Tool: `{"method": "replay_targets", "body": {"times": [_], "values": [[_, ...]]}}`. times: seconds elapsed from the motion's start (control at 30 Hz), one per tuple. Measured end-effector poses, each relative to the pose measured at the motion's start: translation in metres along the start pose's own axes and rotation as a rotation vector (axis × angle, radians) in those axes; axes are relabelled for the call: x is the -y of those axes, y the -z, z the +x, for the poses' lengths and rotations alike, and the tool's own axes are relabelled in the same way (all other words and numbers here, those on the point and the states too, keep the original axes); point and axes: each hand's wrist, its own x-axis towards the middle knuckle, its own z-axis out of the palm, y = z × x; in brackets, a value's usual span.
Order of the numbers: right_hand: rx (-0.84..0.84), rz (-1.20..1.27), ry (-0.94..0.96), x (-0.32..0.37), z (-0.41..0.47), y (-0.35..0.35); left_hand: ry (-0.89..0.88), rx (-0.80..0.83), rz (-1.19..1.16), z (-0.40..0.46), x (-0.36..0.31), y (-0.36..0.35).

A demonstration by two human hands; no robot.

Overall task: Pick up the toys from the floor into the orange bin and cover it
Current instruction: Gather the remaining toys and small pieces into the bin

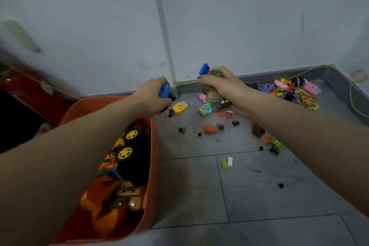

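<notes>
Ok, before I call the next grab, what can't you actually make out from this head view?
- Orange bin: its near end runs off the bottom edge, and the left arm hides its left side.
- Lid: none in view.
- Left hand: grips a blue toy, mostly hidden by the fingers.
- Right hand: holds several toys, including a puzzle cube; the rest are blurred.
- Toy pile by the wall: too small and tangled to count.

The left forearm (83, 146) is hiding much of the orange bin (154, 166); the far-right toy pile (293, 92) is blurring together.
</notes>
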Motion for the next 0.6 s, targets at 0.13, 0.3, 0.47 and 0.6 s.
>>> {"method": "replay_targets", "body": {"times": [0.13, 0.3, 0.47, 0.6], "values": [[0.276, -0.094, 0.053, 0.043, -0.004, -0.081, 0.171, 0.1, -0.139, -0.037, 0.05, 0.068], [0.428, -0.263, 0.026, 0.043, -0.02, -0.173, 0.417, 0.345, -0.317, -0.091, 0.099, 0.091], [0.401, -0.486, -0.141, -0.001, -0.037, -0.211, 0.595, 0.673, -0.151, -0.114, 0.108, 0.084], [0.5, -0.5, -0.261, -0.001, -0.05, -0.198, 0.565, 0.737, 0.002, -0.113, 0.112, 0.083]]}}
